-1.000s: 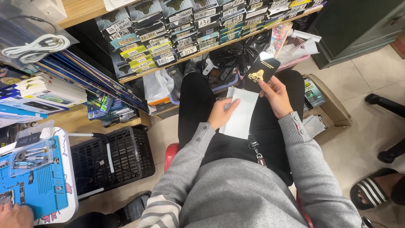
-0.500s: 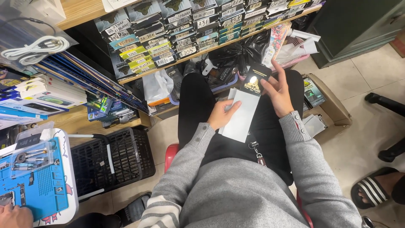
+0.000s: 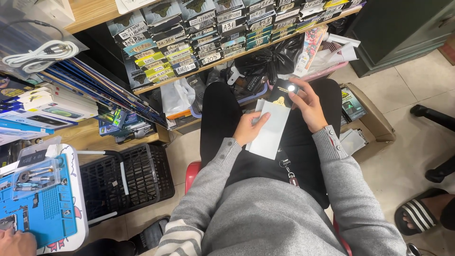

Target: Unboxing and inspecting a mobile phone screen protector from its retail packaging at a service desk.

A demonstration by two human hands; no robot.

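A flat white sleeve [image 3: 271, 129] lies on my lap, over my black trousers. My left hand [image 3: 249, 127] grips its left edge, thumb on top. My right hand [image 3: 309, 105] holds a small black packet [image 3: 283, 92] with a gold emblem at the sleeve's far end. The packet sticks partly out of the sleeve. Both arms are in grey knit sleeves.
A wooden shelf [image 3: 95, 14] ahead carries rows of labelled flat boxes [image 3: 189, 47]. A black plastic basket [image 3: 124, 182] stands on the floor at my left. A cardboard box [image 3: 367, 118] sits at my right. Another person's hand [image 3: 16, 242] rests by a blue work mat [image 3: 40, 208]. A sandalled foot [image 3: 424, 215] is at right.
My right hand has drawn the black packet up a little, out of the white sleeve. My left hand stays on the sleeve's edge.
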